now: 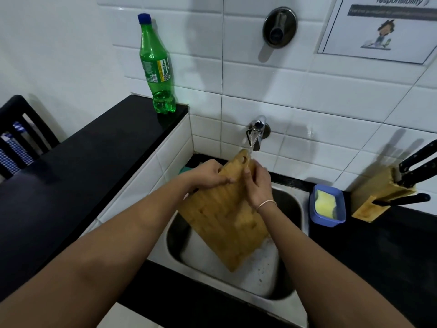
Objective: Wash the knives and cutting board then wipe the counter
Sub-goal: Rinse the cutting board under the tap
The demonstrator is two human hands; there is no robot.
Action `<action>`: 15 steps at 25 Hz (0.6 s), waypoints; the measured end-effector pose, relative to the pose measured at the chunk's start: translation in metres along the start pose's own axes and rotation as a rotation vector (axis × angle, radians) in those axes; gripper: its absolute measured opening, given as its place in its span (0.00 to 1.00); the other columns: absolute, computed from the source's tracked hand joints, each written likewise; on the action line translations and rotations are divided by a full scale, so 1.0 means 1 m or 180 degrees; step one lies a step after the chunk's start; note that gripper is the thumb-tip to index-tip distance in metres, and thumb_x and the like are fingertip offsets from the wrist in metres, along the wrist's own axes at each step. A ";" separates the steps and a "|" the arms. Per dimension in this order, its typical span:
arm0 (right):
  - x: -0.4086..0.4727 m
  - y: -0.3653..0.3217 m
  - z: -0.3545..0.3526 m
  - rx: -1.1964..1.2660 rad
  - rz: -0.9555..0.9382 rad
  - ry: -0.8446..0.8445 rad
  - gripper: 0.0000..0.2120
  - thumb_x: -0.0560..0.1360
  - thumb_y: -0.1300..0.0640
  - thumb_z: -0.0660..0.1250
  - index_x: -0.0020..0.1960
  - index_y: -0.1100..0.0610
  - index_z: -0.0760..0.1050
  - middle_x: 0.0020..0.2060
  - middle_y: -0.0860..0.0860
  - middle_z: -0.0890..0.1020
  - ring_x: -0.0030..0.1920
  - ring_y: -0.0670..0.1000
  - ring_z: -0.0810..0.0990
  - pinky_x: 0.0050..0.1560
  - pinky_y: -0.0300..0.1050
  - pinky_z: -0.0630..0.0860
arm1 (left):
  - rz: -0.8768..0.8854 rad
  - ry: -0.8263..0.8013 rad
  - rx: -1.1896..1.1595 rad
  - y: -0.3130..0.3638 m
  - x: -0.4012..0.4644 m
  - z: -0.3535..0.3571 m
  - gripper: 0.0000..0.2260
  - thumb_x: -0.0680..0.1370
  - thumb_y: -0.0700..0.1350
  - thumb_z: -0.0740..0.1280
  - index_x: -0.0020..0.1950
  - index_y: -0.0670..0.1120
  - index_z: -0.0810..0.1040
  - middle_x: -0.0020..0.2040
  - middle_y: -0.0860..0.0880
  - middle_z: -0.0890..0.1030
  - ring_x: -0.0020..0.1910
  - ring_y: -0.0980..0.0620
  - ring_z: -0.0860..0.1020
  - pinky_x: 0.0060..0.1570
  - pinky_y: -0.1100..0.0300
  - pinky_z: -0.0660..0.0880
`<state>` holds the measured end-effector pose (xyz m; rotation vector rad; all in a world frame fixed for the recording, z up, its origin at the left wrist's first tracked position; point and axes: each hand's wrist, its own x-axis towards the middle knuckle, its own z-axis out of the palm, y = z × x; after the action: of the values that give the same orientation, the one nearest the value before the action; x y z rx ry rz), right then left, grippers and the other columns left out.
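Head view: your left hand [208, 177] grips the wooden cutting board [224, 214] by its upper edge, fingers curled over it; your right hand [257, 183] rests against its face. It stands tilted in the sink [290, 204] under the running tap [257, 129]. Knives [416, 166] sit in the block [378, 192] on the surface to the right.
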<state>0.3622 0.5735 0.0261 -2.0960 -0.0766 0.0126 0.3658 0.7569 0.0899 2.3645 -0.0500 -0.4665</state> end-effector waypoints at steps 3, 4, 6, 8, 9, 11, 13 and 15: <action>-0.003 0.006 -0.020 0.0544 0.0052 0.0005 0.18 0.81 0.40 0.58 0.52 0.54 0.76 0.44 0.49 0.81 0.47 0.50 0.79 0.49 0.50 0.76 | 0.0180 -0.0444 0.0159 -0.003 0.000 -0.006 0.17 0.74 0.61 0.72 0.51 0.48 0.82 0.47 0.48 0.84 0.46 0.49 0.83 0.49 0.54 0.81; -0.005 0.007 -0.021 0.0627 0.0025 0.0015 0.16 0.82 0.44 0.59 0.46 0.55 0.77 0.39 0.49 0.80 0.41 0.47 0.77 0.46 0.49 0.75 | 0.0235 -0.0555 0.0229 -0.006 0.001 -0.006 0.13 0.75 0.60 0.71 0.50 0.51 0.81 0.48 0.49 0.84 0.47 0.49 0.83 0.51 0.54 0.80; -0.010 0.005 -0.018 0.0670 -0.0032 0.0076 0.15 0.82 0.46 0.60 0.39 0.51 0.74 0.33 0.46 0.77 0.34 0.41 0.73 0.40 0.44 0.71 | 0.0268 -0.0641 0.0238 -0.014 0.000 -0.007 0.08 0.76 0.58 0.70 0.47 0.55 0.79 0.48 0.50 0.83 0.49 0.49 0.82 0.53 0.53 0.79; -0.010 0.000 -0.014 0.0575 -0.0026 0.0221 0.15 0.82 0.46 0.61 0.38 0.48 0.72 0.33 0.44 0.76 0.34 0.41 0.73 0.37 0.40 0.68 | 0.0217 -0.0565 0.0068 -0.019 0.000 -0.010 0.10 0.77 0.57 0.71 0.49 0.52 0.81 0.49 0.49 0.83 0.49 0.48 0.82 0.54 0.52 0.79; -0.009 -0.004 -0.014 0.0514 -0.0005 0.0330 0.14 0.81 0.46 0.61 0.38 0.48 0.72 0.33 0.43 0.76 0.35 0.42 0.74 0.37 0.40 0.68 | 0.0225 -0.0447 -0.0008 -0.018 0.000 -0.011 0.11 0.76 0.57 0.71 0.50 0.49 0.82 0.49 0.48 0.84 0.49 0.48 0.82 0.53 0.53 0.79; -0.007 -0.007 -0.018 0.0484 0.0050 0.0577 0.15 0.81 0.46 0.61 0.37 0.47 0.71 0.32 0.43 0.76 0.35 0.42 0.73 0.37 0.41 0.68 | 0.0392 -0.0115 -0.0128 -0.010 0.002 -0.010 0.12 0.76 0.57 0.72 0.46 0.48 0.83 0.44 0.47 0.84 0.45 0.49 0.82 0.47 0.57 0.78; -0.007 -0.002 -0.023 0.0658 0.0143 0.0780 0.14 0.81 0.47 0.61 0.38 0.49 0.72 0.33 0.44 0.76 0.36 0.43 0.73 0.39 0.42 0.69 | 0.0598 0.0153 -0.0010 0.004 0.006 -0.007 0.15 0.77 0.59 0.70 0.41 0.47 0.82 0.39 0.47 0.82 0.41 0.50 0.81 0.40 0.60 0.73; -0.010 0.008 -0.027 0.0918 0.0312 0.0949 0.15 0.82 0.47 0.60 0.40 0.52 0.74 0.34 0.47 0.77 0.38 0.46 0.74 0.42 0.45 0.72 | 0.0786 0.0227 0.0274 0.022 0.011 0.001 0.18 0.78 0.61 0.67 0.37 0.48 0.78 0.35 0.48 0.78 0.36 0.51 0.77 0.36 0.58 0.69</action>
<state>0.3537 0.5460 0.0324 -1.7908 0.1975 -0.2169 0.3780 0.7383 0.0999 2.4156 -0.3310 -0.2651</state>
